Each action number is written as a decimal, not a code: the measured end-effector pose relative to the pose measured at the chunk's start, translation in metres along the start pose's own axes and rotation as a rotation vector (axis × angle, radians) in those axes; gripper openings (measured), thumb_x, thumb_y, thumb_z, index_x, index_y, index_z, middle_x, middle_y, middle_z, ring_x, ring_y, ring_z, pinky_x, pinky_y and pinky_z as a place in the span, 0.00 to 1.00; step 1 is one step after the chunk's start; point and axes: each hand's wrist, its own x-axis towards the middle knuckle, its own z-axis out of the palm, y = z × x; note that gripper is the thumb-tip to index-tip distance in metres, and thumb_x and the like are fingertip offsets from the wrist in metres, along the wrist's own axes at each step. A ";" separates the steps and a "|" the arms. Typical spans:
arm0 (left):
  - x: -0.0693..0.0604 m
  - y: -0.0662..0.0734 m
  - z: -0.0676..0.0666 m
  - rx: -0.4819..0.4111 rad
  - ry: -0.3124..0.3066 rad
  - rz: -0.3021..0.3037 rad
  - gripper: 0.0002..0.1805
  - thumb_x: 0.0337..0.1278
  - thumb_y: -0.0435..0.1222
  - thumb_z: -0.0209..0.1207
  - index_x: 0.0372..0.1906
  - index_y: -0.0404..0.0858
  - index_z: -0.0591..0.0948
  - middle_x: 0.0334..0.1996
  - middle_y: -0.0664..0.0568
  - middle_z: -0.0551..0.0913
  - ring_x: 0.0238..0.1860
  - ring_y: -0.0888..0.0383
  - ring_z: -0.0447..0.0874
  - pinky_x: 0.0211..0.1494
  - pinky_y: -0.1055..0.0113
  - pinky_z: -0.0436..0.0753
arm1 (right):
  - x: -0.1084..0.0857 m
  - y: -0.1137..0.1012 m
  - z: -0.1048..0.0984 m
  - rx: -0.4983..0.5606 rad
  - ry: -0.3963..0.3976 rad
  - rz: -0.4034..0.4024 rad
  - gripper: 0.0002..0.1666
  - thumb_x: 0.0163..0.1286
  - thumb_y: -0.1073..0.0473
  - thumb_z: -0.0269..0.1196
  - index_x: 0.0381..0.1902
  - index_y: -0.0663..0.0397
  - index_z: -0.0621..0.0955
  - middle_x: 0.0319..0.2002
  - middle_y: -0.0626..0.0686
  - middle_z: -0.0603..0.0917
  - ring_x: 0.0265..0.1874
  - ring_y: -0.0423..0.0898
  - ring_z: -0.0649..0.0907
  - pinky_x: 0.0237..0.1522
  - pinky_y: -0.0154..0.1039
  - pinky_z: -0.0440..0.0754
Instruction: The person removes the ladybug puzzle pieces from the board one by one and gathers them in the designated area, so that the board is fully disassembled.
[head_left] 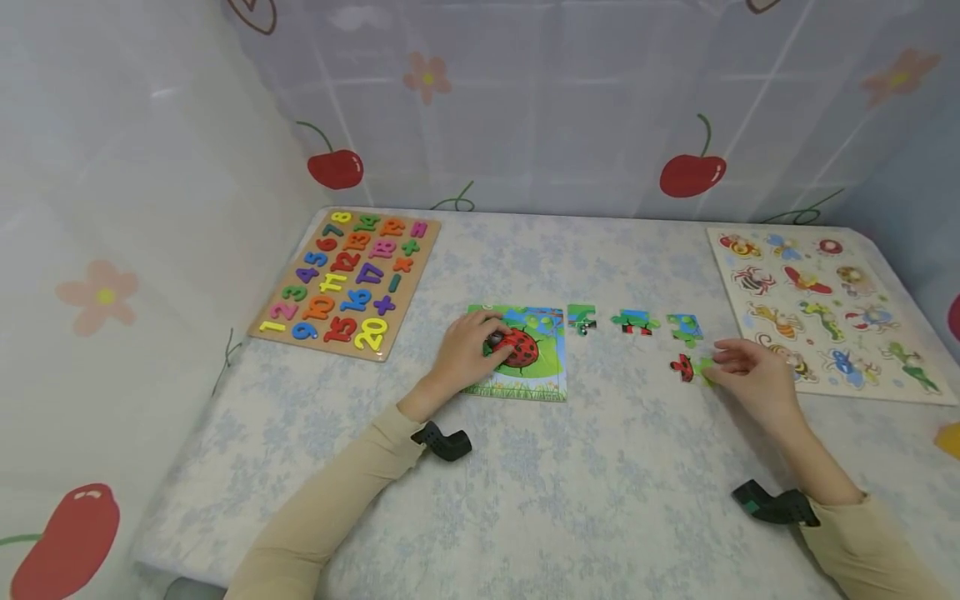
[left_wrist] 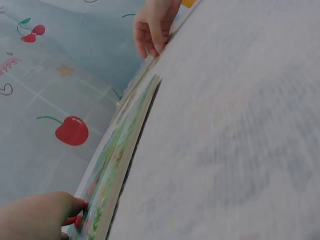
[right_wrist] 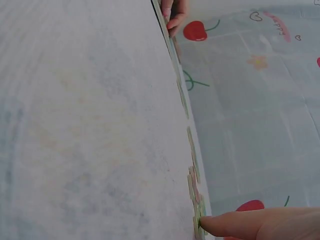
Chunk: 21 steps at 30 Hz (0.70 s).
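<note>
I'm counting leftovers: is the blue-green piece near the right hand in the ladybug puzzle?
Out: the piece lies apart, on the cloth.

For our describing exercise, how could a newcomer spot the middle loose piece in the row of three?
On the table, find the ladybird puzzle under the left hand. Just right of it runs a row of three loose pieces. The middle piece, blue on top, stands apart by its red lower edge.

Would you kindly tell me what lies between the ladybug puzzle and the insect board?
Loose pieces lie between them in the head view, with the right hand holding one.
</note>
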 end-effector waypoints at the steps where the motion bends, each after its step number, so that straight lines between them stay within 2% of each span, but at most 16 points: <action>1: 0.001 -0.002 -0.001 0.001 -0.004 0.003 0.12 0.58 0.45 0.62 0.44 0.44 0.83 0.57 0.48 0.78 0.60 0.49 0.75 0.65 0.47 0.70 | 0.000 -0.002 0.001 -0.006 0.008 -0.011 0.20 0.57 0.69 0.67 0.49 0.70 0.79 0.32 0.58 0.84 0.24 0.16 0.72 0.24 0.18 0.73; 2: 0.002 -0.003 -0.002 -0.006 -0.009 0.007 0.12 0.58 0.44 0.62 0.44 0.44 0.83 0.56 0.48 0.79 0.59 0.50 0.75 0.64 0.47 0.71 | 0.000 -0.005 0.002 -0.007 0.011 -0.016 0.20 0.58 0.68 0.67 0.49 0.70 0.79 0.34 0.64 0.83 0.25 0.16 0.72 0.24 0.18 0.73; 4: 0.003 -0.008 -0.005 -0.034 -0.033 0.005 0.11 0.59 0.43 0.62 0.45 0.45 0.84 0.56 0.49 0.78 0.60 0.49 0.75 0.65 0.45 0.69 | 0.001 -0.013 0.004 -0.015 0.000 -0.027 0.18 0.61 0.67 0.65 0.49 0.69 0.79 0.37 0.68 0.83 0.25 0.16 0.71 0.24 0.20 0.73; 8: 0.005 -0.021 -0.009 -0.159 -0.087 0.007 0.11 0.61 0.40 0.61 0.47 0.45 0.83 0.58 0.49 0.77 0.64 0.47 0.71 0.68 0.40 0.62 | 0.007 -0.037 0.018 0.031 -0.084 -0.077 0.16 0.64 0.66 0.63 0.49 0.68 0.79 0.36 0.65 0.84 0.26 0.20 0.74 0.25 0.23 0.75; 13: 0.008 -0.034 -0.012 -0.308 -0.151 -0.001 0.12 0.61 0.37 0.60 0.49 0.44 0.82 0.60 0.49 0.76 0.66 0.48 0.67 0.71 0.41 0.56 | 0.020 -0.072 0.050 0.152 -0.232 -0.109 0.16 0.64 0.65 0.63 0.49 0.68 0.80 0.36 0.63 0.84 0.29 0.27 0.78 0.31 0.26 0.78; 16: 0.007 -0.034 -0.014 -0.337 -0.162 -0.010 0.13 0.61 0.36 0.60 0.50 0.44 0.82 0.60 0.49 0.75 0.66 0.48 0.67 0.72 0.42 0.55 | 0.027 -0.094 0.072 0.229 -0.303 -0.099 0.17 0.65 0.65 0.63 0.50 0.67 0.80 0.39 0.64 0.84 0.32 0.33 0.80 0.34 0.28 0.79; 21: 0.006 -0.034 -0.013 -0.325 -0.151 -0.004 0.13 0.60 0.36 0.60 0.50 0.44 0.82 0.60 0.49 0.76 0.66 0.48 0.67 0.71 0.42 0.56 | 0.035 -0.121 0.115 0.328 -0.351 -0.120 0.18 0.63 0.66 0.64 0.51 0.66 0.80 0.44 0.64 0.83 0.39 0.48 0.82 0.41 0.34 0.80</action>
